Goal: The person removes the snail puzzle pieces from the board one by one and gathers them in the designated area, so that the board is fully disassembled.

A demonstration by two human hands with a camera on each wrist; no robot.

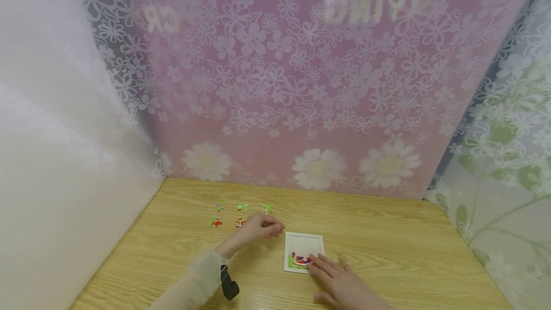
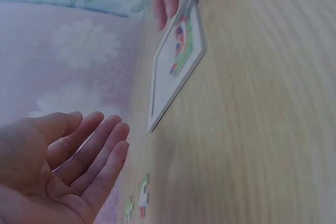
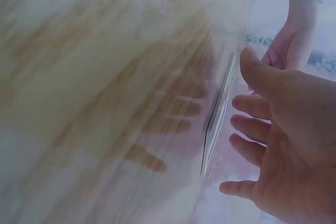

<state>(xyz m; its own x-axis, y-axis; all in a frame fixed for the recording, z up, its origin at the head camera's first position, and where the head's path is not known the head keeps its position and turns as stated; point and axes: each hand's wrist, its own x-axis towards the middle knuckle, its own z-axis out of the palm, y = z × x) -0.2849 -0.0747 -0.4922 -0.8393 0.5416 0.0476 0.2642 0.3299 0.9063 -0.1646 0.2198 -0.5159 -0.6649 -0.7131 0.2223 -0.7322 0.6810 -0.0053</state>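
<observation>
A square white puzzle board lies on the table, with colourful pieces along its near side. My left hand hovers left of the board, beside the loose jigsaw pieces. In the left wrist view this hand has loosely bent fingers and an empty palm. The right hand reaches over the board's near right corner. Its fingers are spread in the right wrist view, where the board appears edge-on; whether the fingertips touch it I cannot tell.
Loose pieces lie in two rows at the table's left, some partly behind the left hand. Behind the wooden table hangs a pink flowered curtain. A white wall stands at left, a floral sheet at right. The left wrist wears a black band.
</observation>
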